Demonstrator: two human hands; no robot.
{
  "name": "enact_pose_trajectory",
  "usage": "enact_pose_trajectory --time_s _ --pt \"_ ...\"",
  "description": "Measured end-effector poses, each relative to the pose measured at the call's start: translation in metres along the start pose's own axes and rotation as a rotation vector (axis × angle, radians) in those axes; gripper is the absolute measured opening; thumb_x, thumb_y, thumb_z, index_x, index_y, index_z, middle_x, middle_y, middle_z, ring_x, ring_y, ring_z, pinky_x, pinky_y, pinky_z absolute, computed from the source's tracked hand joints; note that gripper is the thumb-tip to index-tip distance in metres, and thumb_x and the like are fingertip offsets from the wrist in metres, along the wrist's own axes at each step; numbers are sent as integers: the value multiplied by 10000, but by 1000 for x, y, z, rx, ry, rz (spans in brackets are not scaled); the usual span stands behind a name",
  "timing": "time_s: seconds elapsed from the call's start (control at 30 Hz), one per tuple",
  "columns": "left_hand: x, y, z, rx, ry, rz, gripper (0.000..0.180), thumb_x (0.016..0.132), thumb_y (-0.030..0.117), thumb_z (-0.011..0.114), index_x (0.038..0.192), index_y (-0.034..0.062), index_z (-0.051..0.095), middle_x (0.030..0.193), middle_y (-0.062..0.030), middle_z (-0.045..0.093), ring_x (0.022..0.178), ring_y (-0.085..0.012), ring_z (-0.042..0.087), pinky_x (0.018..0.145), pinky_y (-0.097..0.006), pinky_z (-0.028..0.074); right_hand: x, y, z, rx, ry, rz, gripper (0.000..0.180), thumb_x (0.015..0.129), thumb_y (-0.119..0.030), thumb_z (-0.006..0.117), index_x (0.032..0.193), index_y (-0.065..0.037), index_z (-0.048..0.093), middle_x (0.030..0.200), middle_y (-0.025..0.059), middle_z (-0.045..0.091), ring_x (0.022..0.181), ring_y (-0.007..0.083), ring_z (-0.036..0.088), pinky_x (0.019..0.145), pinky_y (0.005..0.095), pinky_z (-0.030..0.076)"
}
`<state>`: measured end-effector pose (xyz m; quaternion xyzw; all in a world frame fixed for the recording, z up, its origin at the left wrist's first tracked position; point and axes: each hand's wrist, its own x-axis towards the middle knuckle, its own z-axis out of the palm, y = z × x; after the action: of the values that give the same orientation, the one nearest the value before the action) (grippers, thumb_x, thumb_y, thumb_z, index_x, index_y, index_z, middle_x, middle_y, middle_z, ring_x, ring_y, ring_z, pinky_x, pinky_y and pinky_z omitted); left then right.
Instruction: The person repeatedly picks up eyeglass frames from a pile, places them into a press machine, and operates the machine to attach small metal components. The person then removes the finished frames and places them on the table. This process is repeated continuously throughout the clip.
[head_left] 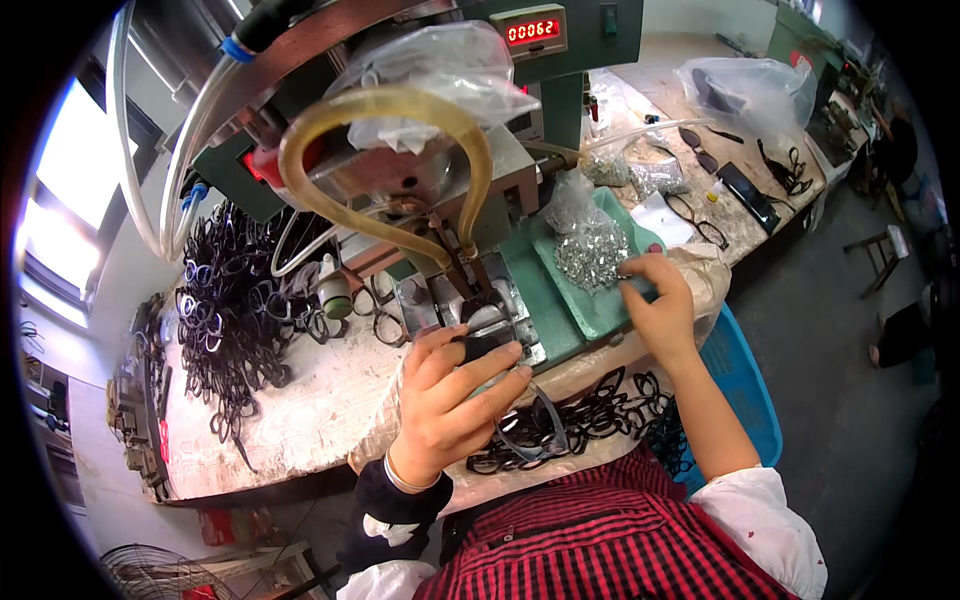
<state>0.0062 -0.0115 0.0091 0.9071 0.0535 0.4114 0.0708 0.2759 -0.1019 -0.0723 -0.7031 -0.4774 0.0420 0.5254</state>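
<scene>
At the metal fixture (pixel 525 330) under the machine head, my left hand (pixel 445 400) is closed on a dark eyeglass frame (pixel 548 425). Its fingertips rest by the fixture, and part of the frame is hidden behind the fingers. My right hand (pixel 662 305) is over the right side of a green tray (pixel 590 318). Its thumb and forefinger curl close together beside a heap of small silvery metal parts (pixel 592 255). Whatever lies between those fingertips is too small to make out. A yellowish hose (pixel 385 100) loops in front of the machine.
Many dark eyeglass frames (pixel 225 310) pile up at the left, and more frames (pixel 625 405) lie along the near table edge. A blue bin (pixel 750 385) stands at the right. Clear plastic bags (pixel 750 90) and loose glasses (pixel 700 150) lie on the far right bench.
</scene>
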Motion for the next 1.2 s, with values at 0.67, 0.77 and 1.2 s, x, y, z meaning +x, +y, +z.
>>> enact_pose_trajectory --time_s 0.67,0.77,1.2 --pt "-69 -93 -55 520 278 -746 225 865 122 728 1064 40 662 1014 -106 696 910 -303 650 806 -377 500 5 -18 26 -8 94 -41 146 815 -35 709 957 -1 709 875 138 700 805 260 676 762 349 521" --pt "-94 -141 -11 848 -123 -1237 568 779 419 783 1111 33 531 1013 -171 658 866 -379 688 713 -459 559 7 -18 38 18 52 -22 144 808 -14 708 951 3 712 878 136 702 816 264 677 767 350 521" --pt "-136 -118 -24 -369 545 -1134 102 961 89 660 1026 14 634 810 4 617 643 -63 521 601 -217 437 -14 -60 -13 176 -56 -23 169 750 41 705 907 -18 727 910 103 701 864 233 667 803 329 505"
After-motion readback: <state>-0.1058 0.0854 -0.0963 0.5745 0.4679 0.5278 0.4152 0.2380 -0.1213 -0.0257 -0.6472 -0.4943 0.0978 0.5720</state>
